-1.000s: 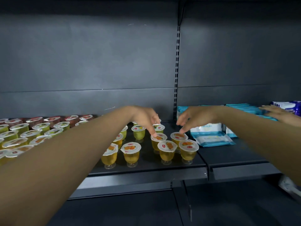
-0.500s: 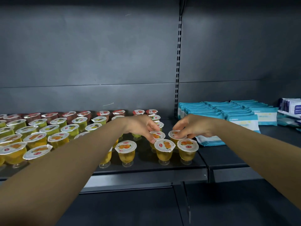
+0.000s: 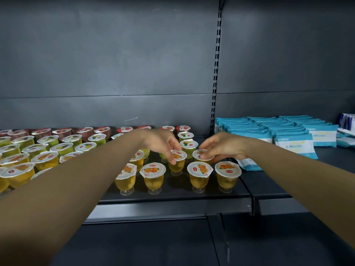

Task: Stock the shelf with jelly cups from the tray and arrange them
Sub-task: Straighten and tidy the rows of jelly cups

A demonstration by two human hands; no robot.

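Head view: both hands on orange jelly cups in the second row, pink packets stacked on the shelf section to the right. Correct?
One error: the packets are blue and white, not pink, as the head view shows. The rest holds: the left hand and right hand each grip an orange jelly cup in the second row.

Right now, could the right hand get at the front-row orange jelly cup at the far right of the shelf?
Probably yes: the right hand hovers just behind that orange jelly cup, whose lid is uncovered, with open shelf to its right.

Dark grey back panel [image 3: 107,60], slotted upright [image 3: 216,62]
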